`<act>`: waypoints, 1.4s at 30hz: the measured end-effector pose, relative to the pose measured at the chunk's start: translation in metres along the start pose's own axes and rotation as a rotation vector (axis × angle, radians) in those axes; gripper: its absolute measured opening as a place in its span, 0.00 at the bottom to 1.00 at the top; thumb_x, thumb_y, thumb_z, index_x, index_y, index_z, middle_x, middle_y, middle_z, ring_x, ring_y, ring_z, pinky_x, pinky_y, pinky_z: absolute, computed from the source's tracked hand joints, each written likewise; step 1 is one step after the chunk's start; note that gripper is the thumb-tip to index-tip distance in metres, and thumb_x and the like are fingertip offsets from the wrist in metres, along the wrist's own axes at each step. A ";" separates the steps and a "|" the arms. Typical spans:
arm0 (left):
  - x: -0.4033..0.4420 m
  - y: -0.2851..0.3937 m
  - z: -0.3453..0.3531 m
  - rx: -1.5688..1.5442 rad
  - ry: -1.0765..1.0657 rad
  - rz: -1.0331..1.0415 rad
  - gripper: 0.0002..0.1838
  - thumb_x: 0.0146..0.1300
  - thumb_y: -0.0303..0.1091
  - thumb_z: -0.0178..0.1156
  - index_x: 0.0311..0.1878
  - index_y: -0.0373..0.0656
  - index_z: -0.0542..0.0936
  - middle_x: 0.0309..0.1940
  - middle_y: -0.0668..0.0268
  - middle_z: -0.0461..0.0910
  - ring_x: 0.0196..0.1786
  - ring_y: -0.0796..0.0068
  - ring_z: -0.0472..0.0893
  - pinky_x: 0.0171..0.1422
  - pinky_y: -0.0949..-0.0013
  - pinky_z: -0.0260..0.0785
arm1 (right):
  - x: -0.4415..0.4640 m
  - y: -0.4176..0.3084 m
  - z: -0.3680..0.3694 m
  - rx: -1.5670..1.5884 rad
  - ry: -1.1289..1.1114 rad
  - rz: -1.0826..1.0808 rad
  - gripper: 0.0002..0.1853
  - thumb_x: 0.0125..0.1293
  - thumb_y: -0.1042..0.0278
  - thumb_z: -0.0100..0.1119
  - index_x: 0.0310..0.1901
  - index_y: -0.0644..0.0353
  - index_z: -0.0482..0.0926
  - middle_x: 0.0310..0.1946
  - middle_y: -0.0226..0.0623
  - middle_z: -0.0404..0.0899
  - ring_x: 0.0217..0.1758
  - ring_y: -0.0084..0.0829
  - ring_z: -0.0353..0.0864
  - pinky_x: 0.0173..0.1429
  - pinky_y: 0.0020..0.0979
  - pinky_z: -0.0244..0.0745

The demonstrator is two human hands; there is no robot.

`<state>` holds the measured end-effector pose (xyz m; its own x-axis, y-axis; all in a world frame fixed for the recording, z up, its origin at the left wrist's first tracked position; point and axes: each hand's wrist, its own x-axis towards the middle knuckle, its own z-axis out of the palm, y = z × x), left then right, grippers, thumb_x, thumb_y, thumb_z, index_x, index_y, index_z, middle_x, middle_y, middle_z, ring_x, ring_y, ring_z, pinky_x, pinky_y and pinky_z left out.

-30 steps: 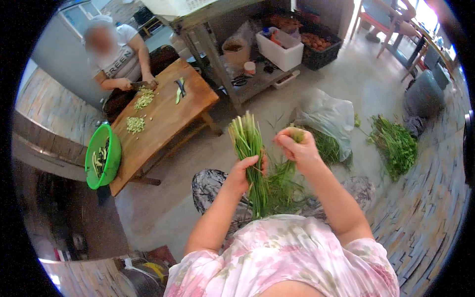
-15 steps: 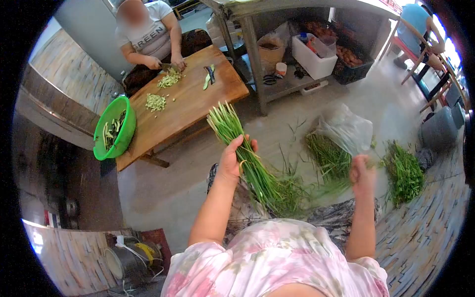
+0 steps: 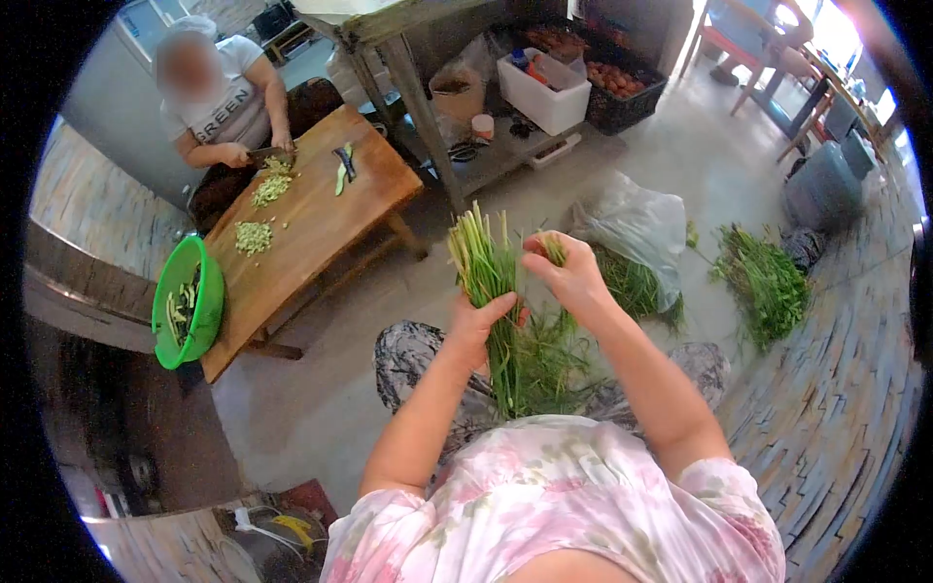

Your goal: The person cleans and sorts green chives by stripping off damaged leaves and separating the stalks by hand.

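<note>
A thick bunch of chives [image 3: 483, 260], pale cut ends up and thin leaves hanging down, is gripped in my left hand [image 3: 473, 328]. Just right of its top, my right hand [image 3: 571, 277] is closed with fingertips pinched, and short green stalk pieces show between the fingers. Loose green leaves [image 3: 554, 364] lie below, between my knees. Beyond my right hand, more long greens [image 3: 627, 282] lie on the floor, partly under a clear plastic bag [image 3: 637, 228].
A leafy green pile [image 3: 763, 287] lies on the floor at right. At left stand a low wooden table [image 3: 321, 219] with chopped pieces [image 3: 255, 236] and a green basket [image 3: 209, 321]. Across it, another person [image 3: 228, 102] cuts with a knife. A shelf [image 3: 486, 170] holds a white box [image 3: 544, 92].
My right hand has moved left from the plastic bag area to beside the bunch's top. The bunch has turned more upright in my left hand. The view has shifted right.
</note>
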<state>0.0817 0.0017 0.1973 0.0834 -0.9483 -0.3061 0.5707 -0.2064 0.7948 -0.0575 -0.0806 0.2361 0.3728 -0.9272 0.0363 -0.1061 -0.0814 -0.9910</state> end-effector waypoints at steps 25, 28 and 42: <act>-0.014 0.000 0.005 0.045 -0.016 -0.120 0.14 0.53 0.29 0.62 0.43 0.40 0.73 0.35 0.63 0.77 0.31 0.71 0.79 0.32 0.71 0.72 | 0.006 0.008 -0.010 0.163 -0.174 0.166 0.08 0.58 0.68 0.60 0.36 0.63 0.76 0.19 0.23 0.67 0.16 0.14 0.58 0.18 0.20 0.51; -0.017 0.001 0.001 0.031 -0.063 -0.169 0.15 0.53 0.29 0.61 0.45 0.40 0.72 0.36 0.62 0.78 0.33 0.70 0.79 0.33 0.70 0.72 | 0.009 0.010 -0.015 0.055 -0.231 0.224 0.06 0.58 0.69 0.59 0.33 0.61 0.76 0.18 0.23 0.67 0.16 0.14 0.59 0.18 0.20 0.52; -0.017 0.007 -0.041 -0.062 -0.014 -0.108 0.22 0.55 0.29 0.58 0.54 0.40 0.67 0.45 0.53 0.76 0.42 0.61 0.80 0.39 0.65 0.76 | 0.007 0.067 -0.064 0.141 0.418 0.251 0.06 0.60 0.67 0.56 0.32 0.59 0.71 0.15 0.22 0.59 0.13 0.16 0.55 0.17 0.22 0.52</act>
<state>0.1176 0.0262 0.1864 0.0073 -0.9247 -0.3807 0.6249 -0.2929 0.7236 -0.1210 -0.1162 0.1782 -0.0520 -0.9812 -0.1857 -0.0093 0.1864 -0.9824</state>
